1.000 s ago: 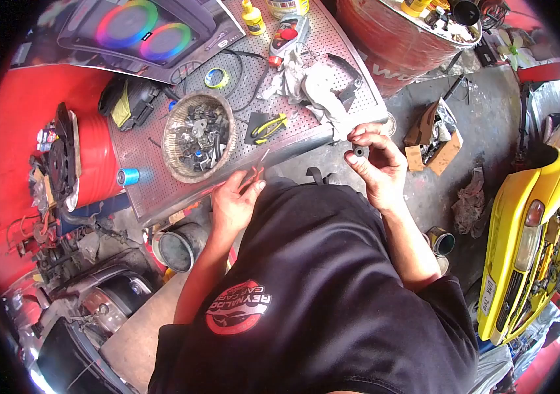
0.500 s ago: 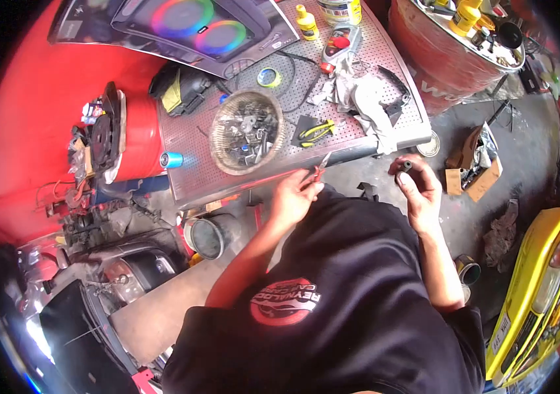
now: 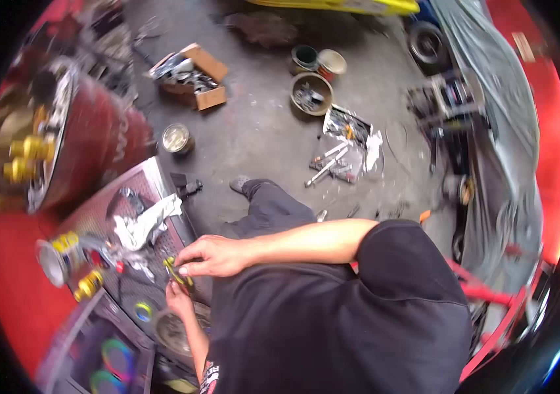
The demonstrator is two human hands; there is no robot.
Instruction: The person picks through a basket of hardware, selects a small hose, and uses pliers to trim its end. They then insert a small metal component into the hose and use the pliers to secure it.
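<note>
My right hand (image 3: 217, 256) reaches left across my body to the near edge of the perforated metal bench (image 3: 102, 209). Its fingers are closed at the yellow-and-black pliers (image 3: 170, 265); motion blur softens the grip. Just below, my left hand (image 3: 178, 300) has its fingers bent close to the pliers, and what lies in them is hidden. A wire basket (image 3: 173, 331) of small parts is partly behind my left forearm. White rag (image 3: 148, 222) and a roll of yellow-green tape (image 3: 142, 312) lie on the bench.
A red drum (image 3: 106, 121) with yellow bottles on top stands beyond the bench. On the floor are an open cardboard box (image 3: 211, 64), a can (image 3: 176, 139), a basin (image 3: 311, 94) and a tray of tools (image 3: 349, 125). A grey cover (image 3: 490, 144) hangs at right.
The view has swung right, so the bench now sits at lower left. My right hand has come over to the pliers near my left hand. The red-handled tool and black tube are no longer visible.
</note>
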